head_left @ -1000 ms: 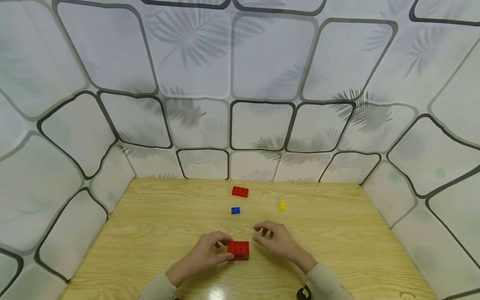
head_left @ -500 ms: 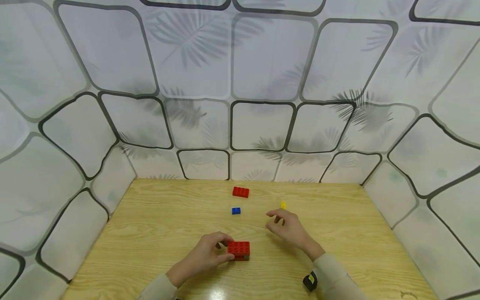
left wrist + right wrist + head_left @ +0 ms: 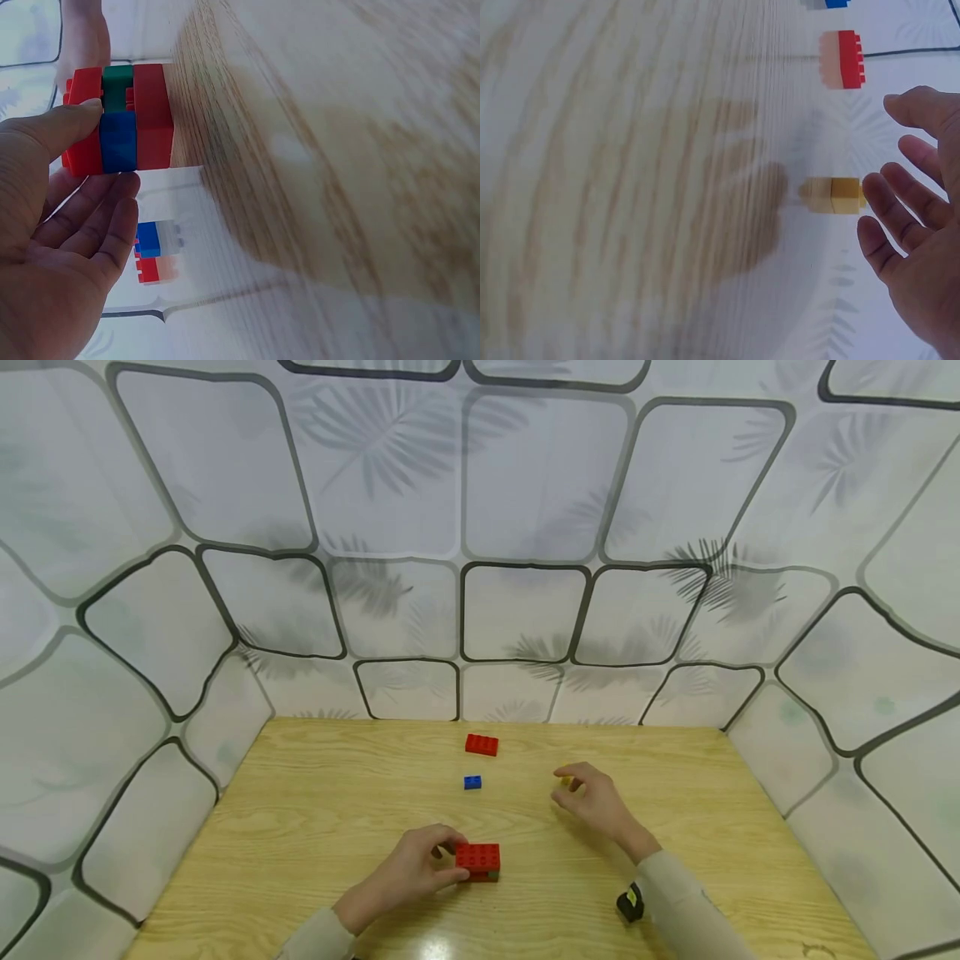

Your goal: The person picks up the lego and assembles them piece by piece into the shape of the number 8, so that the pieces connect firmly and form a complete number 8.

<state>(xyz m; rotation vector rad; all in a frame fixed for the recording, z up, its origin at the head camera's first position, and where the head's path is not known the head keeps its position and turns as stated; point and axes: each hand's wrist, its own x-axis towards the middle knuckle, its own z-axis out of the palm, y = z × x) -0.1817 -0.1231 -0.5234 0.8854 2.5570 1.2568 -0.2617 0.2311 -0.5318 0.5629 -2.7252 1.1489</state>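
My left hand holds the left end of a small stack of toy building bricks on the table, the thumb on its near side. In the left wrist view the stack has a red brick on top and another below. Between them sit a blue brick and a green brick. My right hand hovers by a small yellow brick, thumb and fingers apart with nothing between them. In the head view the fingers partly cover the yellow brick; whether they touch it I cannot tell.
Behind the stack lie a small blue brick and, farther back, a flat red brick. A black device shows by the right sleeve. Patterned cloth walls close off the wooden table at the back and sides.
My right hand has moved away from beside the stack, rightward and farther back, to the yellow brick. The left hand and the stack have stayed in place.
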